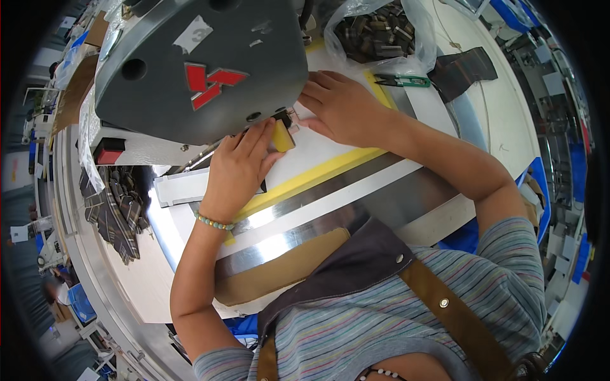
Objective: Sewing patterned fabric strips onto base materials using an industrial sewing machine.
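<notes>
Under the grey machine head [203, 57] with a red emblem, my left hand [238, 159] lies with fingers extended beside and on a small yellow block [281, 138], thumb at its lower edge. My right hand [343, 108] rests to the right on the white work plate [352, 151], its thumb apart from its fingers, near small pinkish parts [293, 120] by the needle area. Some right fingertips reach behind the head's edge. Any piece beneath my fingertips is too small or hidden to make out. A yellow strip [305, 168] runs along the plate's front.
A clear plastic bag [381, 35] of small dark pieces sits at the back, with green-handled thread snips [413, 82] and dark plaid fabric [464, 70] nearby. More plaid cloth [111, 213] lies at left. A person [54, 289] is at the far left.
</notes>
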The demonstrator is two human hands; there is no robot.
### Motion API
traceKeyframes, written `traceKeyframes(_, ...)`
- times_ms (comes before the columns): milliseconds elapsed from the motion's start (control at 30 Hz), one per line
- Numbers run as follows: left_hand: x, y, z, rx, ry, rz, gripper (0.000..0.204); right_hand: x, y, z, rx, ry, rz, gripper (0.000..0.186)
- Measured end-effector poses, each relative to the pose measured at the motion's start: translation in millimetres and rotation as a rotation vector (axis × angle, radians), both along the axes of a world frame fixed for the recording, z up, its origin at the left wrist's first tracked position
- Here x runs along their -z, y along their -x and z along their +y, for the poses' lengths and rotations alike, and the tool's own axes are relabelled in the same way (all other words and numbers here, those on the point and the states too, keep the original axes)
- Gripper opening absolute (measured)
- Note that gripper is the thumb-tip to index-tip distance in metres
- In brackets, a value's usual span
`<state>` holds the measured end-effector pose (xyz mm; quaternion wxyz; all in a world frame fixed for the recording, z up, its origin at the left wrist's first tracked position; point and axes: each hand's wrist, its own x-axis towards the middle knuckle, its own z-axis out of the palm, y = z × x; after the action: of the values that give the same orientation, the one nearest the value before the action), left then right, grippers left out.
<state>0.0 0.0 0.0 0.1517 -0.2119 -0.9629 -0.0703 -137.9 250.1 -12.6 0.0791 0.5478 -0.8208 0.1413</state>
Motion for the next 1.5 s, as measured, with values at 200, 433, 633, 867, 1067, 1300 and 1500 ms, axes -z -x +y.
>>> traceKeyframes(200,-3.6,1.7,4.2,0.012,-0.028,-0.035,0.063,-1.4,-3.2,9.2,0.001,0.051,0.072,0.065)
traceKeyframes(433,-2.3,7.2,-5.7,0.0,0.028,-0.012,0.063,-0.3,5.6,1.9,-0.021,0.098,0.039,0.063)
traceKeyframes(633,-7.4,6.6,-6.1,-0.006,0.02,-0.059,0.064,-0.8,4.4,1.3,-0.035,0.076,0.068,0.063)
traceKeyframes(867,-11.2,-4.0,1.2,0.038,-0.025,-0.096,0.065,0.1,-11.8,6.5,-0.01,0.044,0.101,0.063)
traceKeyframes(1067,-22.2,-26.0,10.1,0.019,-0.06,-0.145,0.066,8.7,-22.9,10.9,-0.014,0.097,0.049,0.064)
traceKeyframes(1300,-59.9,-71.7,-28.6,-0.144,-0.106,-0.328,0.06,9.9,-19.3,19.0,-0.014,0.112,0.003,0.063)
traceKeyframes(1500,-58.4,-84.1,-54.8,-0.386,-0.214,-0.406,0.045,7.6,-6.9,21.4,-0.071,0.122,0.012,0.064)
